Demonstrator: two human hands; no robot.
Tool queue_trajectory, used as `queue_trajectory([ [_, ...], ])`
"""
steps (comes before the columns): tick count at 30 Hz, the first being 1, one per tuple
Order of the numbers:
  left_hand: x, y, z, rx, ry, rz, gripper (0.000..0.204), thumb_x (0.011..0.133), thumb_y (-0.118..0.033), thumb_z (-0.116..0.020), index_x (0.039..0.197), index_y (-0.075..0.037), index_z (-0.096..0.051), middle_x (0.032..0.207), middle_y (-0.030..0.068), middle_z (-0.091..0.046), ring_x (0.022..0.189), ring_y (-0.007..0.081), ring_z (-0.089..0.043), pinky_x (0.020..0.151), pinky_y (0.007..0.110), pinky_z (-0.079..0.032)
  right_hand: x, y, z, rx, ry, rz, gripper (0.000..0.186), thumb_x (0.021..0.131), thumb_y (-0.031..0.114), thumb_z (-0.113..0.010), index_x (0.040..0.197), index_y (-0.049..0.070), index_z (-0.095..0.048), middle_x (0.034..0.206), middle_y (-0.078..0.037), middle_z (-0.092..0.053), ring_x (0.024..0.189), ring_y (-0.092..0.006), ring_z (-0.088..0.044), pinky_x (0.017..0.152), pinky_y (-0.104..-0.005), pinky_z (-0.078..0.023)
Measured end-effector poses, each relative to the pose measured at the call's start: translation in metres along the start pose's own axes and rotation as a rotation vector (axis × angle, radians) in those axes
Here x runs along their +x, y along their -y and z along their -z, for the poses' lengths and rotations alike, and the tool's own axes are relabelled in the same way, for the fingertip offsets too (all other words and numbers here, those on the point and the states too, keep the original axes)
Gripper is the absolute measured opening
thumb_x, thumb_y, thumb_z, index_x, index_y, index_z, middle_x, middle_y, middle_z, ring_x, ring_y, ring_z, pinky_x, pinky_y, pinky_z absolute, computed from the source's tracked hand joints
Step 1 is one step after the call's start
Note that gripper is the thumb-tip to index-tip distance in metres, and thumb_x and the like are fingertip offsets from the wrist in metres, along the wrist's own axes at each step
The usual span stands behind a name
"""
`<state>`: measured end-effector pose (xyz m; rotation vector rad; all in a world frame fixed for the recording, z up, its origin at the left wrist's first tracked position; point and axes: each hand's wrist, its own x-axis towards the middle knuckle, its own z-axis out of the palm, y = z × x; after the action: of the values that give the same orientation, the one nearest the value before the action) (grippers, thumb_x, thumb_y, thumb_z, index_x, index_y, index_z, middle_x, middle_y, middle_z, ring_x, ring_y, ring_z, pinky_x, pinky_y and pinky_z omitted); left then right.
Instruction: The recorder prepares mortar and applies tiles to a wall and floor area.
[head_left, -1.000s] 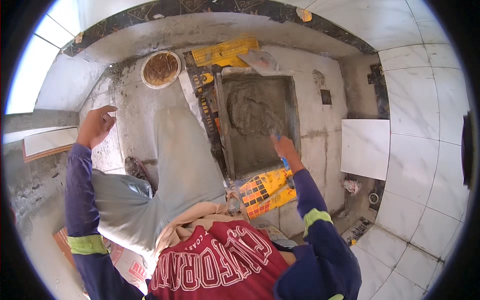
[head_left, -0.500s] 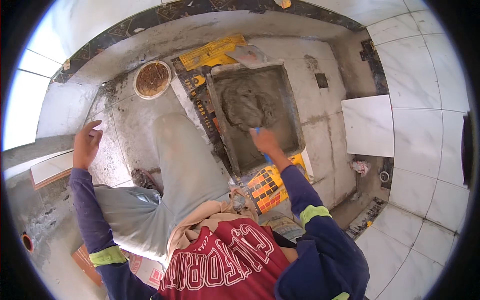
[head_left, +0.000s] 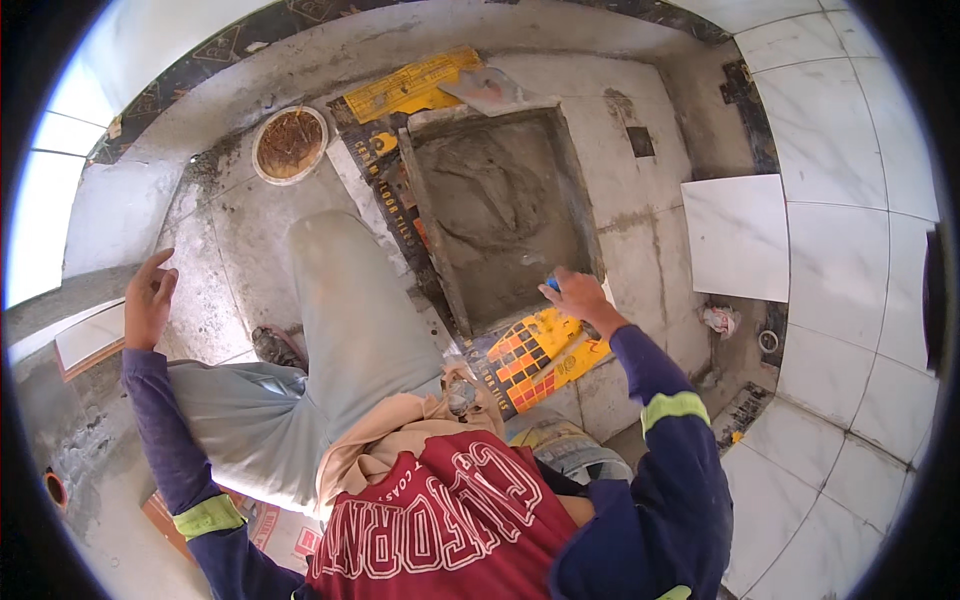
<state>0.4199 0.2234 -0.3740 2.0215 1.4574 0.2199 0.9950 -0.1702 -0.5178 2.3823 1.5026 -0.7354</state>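
Note:
My right hand (head_left: 583, 298) grips a blue-handled trowel (head_left: 551, 285) at the near right corner of a shallow rectangular tray (head_left: 432, 235). The hand and arm hide most of the trowel's blade. Wet grey mortar (head_left: 490, 200) fills the tray, heaped and ridged toward its far part and smeared thinner at the near end. Out to the left, my left hand (head_left: 148, 305) is raised above the floor beside my bent knee, its fingers loosely curled and apart with nothing in them.
Flattened yellow and black cardboard (head_left: 530, 360) lies under the tray. A round white bucket (head_left: 290, 145) with brown contents stands at the far left. On the right, a loose white tile (head_left: 737, 238) leans near the tiled wall, with a crumpled wrapper (head_left: 720, 320) below it.
My right hand has drawn the trowel from over the mortar to the tray's near right corner. The mortar's surface is reshaped. My left hand has shifted slightly left in the picture.

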Motion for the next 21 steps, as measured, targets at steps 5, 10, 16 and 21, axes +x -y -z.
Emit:
queue_trajectory([
  [5, 0.011, -0.027, -0.014, -0.056, 0.027, -0.012, 0.032, 0.089, -0.01, -0.06, 0.121, -0.003, -0.06, 0.067, -0.0002, -0.051, 0.063, 0.0072, -0.045, 0.06, 0.024, -0.04, 0.051, -0.01, -0.007, -0.106, -0.004, 0.156, 0.052, 0.09, 0.053, -0.049, 0.092, 0.002, -0.061, 0.076, -0.022, -0.066, 0.071, -0.0405, -0.066, 0.066, -0.0503, -0.052],
  [10, 0.011, -0.017, -0.009, 0.004, 0.005, -0.035, 0.031, 0.089, -0.008, -0.06, 0.119, -0.003, -0.061, 0.063, -0.0005, -0.051, 0.06, 0.0071, -0.045, 0.059, 0.024, -0.04, 0.061, 0.007, -0.015, 0.123, -0.221, -0.149, 0.056, 0.09, 0.055, -0.048, 0.098, 0.001, -0.061, 0.081, -0.025, -0.066, 0.079, -0.0435, -0.065, 0.072, -0.0518, -0.051],
  [16, 0.005, -0.028, -0.009, -0.081, 0.006, -0.022, 0.03, 0.087, -0.006, -0.06, 0.117, -0.003, -0.062, 0.064, 0.0003, -0.053, 0.06, 0.0074, -0.047, 0.058, 0.026, -0.041, 0.077, -0.007, 0.012, 0.38, -0.14, -0.387, 0.056, 0.089, 0.053, -0.051, 0.103, 0.0, -0.061, 0.099, -0.03, -0.064, 0.098, -0.0445, -0.061, 0.082, -0.0511, -0.05],
  [21, 0.014, -0.052, -0.021, 0.023, 0.091, -0.073, 0.029, 0.088, -0.006, -0.06, 0.117, -0.003, -0.062, 0.066, 0.0009, -0.055, 0.06, 0.007, -0.049, 0.058, 0.025, -0.043, 0.117, 0.012, 0.01, 0.202, -0.197, -0.349, 0.059, 0.086, 0.054, -0.056, 0.1, -0.004, -0.061, 0.096, -0.027, -0.065, 0.095, -0.0421, -0.063, 0.083, -0.0501, -0.05],
])
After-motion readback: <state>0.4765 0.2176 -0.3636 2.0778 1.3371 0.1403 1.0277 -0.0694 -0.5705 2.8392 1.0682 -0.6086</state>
